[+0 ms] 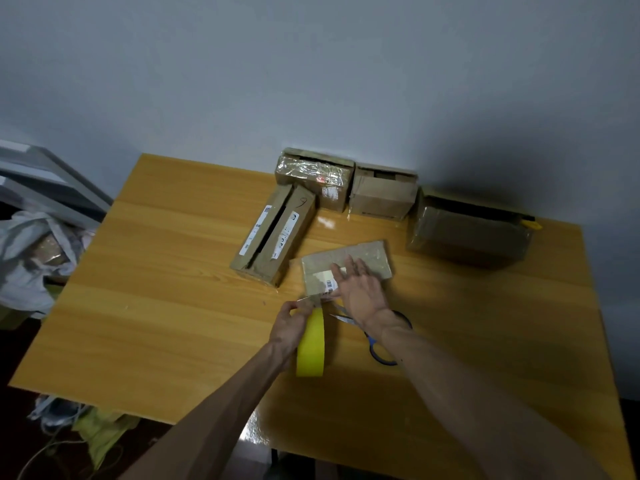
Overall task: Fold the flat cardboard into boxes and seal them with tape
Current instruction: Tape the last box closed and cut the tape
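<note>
Fingers (347, 268) of my right hand (362, 292) lie straight and spread, pressed flat on top of the small cardboard box (370, 254), which sits near the middle of the wooden table (156, 289) with a barcode label at its near edge. Just nearer than that box, my left hand (289, 327) curls its fingers round a yellow tape roll (311, 344) held on edge, its top close to the box's near edge; whether a strip reaches the cardboard I cannot tell. Blue-handled scissors (370, 339) lie nearer than the box, partly under my right wrist. Left of the box and just beside it lies a long box (277, 233) with its top slit open. Beyond it, against the wall, stand a tape-wrapped box (313, 171) and an open-topped box (382, 195). Right of it, in shadow, sits a large box (467, 233).
</note>
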